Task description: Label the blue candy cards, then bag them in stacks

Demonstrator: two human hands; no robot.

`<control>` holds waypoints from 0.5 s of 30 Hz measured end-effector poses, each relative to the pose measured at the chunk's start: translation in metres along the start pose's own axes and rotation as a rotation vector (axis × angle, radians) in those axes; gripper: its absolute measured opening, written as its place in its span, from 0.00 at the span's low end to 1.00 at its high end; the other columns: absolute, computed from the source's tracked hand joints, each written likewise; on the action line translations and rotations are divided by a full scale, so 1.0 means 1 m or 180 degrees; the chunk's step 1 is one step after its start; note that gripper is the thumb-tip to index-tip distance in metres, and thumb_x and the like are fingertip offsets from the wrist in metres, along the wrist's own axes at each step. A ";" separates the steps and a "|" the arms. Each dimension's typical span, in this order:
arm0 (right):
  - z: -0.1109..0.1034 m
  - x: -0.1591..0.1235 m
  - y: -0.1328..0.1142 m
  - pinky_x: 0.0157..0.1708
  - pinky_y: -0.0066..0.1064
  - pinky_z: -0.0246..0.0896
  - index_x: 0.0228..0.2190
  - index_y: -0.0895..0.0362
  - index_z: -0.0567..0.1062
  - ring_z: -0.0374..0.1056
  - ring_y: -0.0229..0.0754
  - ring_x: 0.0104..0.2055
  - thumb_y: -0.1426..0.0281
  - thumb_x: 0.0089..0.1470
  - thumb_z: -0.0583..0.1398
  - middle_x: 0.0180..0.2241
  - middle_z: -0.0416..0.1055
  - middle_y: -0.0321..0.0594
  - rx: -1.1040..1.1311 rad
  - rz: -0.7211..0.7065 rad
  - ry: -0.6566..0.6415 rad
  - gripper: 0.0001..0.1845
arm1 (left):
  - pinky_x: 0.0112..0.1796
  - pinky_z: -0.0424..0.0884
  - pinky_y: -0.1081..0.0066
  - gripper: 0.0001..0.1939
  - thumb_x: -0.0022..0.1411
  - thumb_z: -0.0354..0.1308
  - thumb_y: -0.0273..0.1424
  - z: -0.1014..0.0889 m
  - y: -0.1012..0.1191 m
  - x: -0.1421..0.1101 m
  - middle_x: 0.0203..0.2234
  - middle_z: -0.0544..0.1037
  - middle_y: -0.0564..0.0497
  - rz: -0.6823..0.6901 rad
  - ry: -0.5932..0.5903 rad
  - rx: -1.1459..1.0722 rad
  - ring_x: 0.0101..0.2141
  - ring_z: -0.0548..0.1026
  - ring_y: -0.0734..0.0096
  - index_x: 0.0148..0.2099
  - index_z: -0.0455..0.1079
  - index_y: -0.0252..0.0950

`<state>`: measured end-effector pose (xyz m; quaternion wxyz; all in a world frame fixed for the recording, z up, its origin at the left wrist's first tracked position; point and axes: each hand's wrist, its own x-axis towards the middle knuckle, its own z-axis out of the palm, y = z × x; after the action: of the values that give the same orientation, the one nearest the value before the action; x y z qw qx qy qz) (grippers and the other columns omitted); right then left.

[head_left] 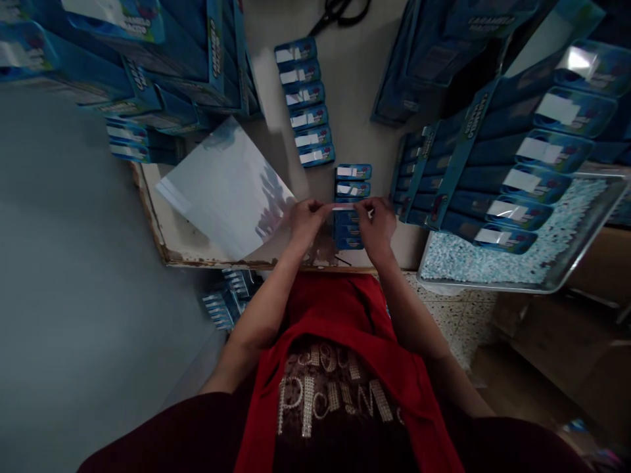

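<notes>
A narrow whitish label strip is stretched level between my two hands. My left hand pinches its left end and my right hand pinches the right end. Directly beneath is a short column of small blue candy boxes. Pale labels show on the two farthest boxes of that column; the nearer ones look plain blue, partly covered by my hands. Left of my left hand lies a glossy white sheet, its corner close to my wrist.
Farther back runs another column of labelled blue boxes, with black scissors beyond. Blue cartons are stacked at the left, and more boxes at the right. A metal tray of pale blue candies sits at the right edge.
</notes>
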<state>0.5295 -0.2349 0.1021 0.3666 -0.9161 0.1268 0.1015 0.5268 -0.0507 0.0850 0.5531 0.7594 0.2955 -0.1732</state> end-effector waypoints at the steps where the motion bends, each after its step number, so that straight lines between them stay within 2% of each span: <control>1: 0.003 0.003 0.002 0.49 0.40 0.64 0.32 0.53 0.78 0.69 0.47 0.41 0.64 0.63 0.63 0.36 0.76 0.42 -0.0077 -0.0049 0.0006 0.08 | 0.34 0.66 0.66 0.11 0.57 0.75 0.39 0.002 -0.002 0.003 0.25 0.81 0.52 -0.0025 0.0023 -0.0001 0.31 0.76 0.62 0.31 0.80 0.39; 7: 0.012 0.006 0.011 0.48 0.39 0.64 0.34 0.53 0.78 0.68 0.47 0.41 0.64 0.66 0.62 0.37 0.76 0.42 -0.0208 -0.0077 -0.0060 0.09 | 0.35 0.67 0.65 0.12 0.58 0.76 0.41 0.002 -0.006 0.005 0.27 0.81 0.51 -0.0065 -0.0025 -0.0037 0.31 0.76 0.62 0.32 0.81 0.39; 15: 0.014 0.009 0.008 0.50 0.41 0.64 0.35 0.55 0.78 0.68 0.47 0.42 0.63 0.65 0.62 0.39 0.72 0.43 -0.0249 0.0099 -0.0155 0.09 | 0.36 0.68 0.65 0.13 0.59 0.75 0.41 0.004 -0.009 0.010 0.28 0.81 0.50 -0.0137 -0.0040 -0.0072 0.32 0.76 0.63 0.33 0.81 0.38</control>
<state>0.5340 -0.2327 0.0845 0.3319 -0.9249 0.1279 0.1343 0.5286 -0.0496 0.0713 0.5596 0.7455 0.3102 -0.1865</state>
